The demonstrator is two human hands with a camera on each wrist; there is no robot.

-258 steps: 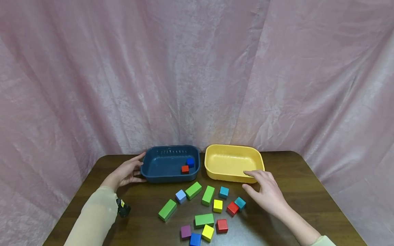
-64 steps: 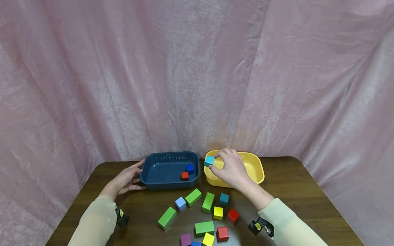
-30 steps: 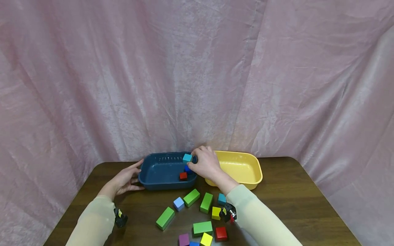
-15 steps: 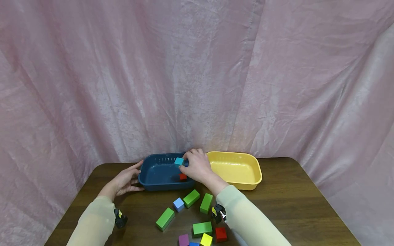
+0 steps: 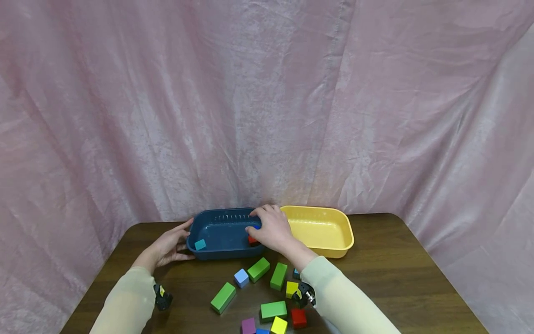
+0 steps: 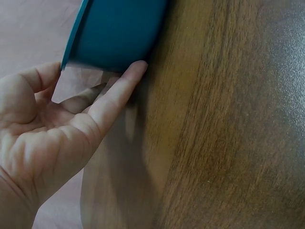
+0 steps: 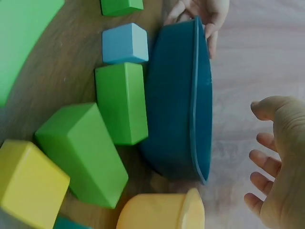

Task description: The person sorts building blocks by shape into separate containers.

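Teal cube [image 5: 200, 244], red cube [image 5: 252, 240], blue cube [image 5: 257, 227] in navy tray [image 5: 225, 254]; other blocks [image 5: 273, 310] on counter [image 5: 388, 264], likely pending. My right fingers [image 7: 265, 163] spread over tray, gripping nothing; left fingers [image 6: 116, 95] extended, touching its end.

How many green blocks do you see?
4, all on the table: one green block left of the light-blue cube, one right of it, another further right, and one behind the front yellow cube. The right sleeve might hide more.

Teal cube [image 5: 200, 244] now lies in blue tray [image 5: 225, 233]
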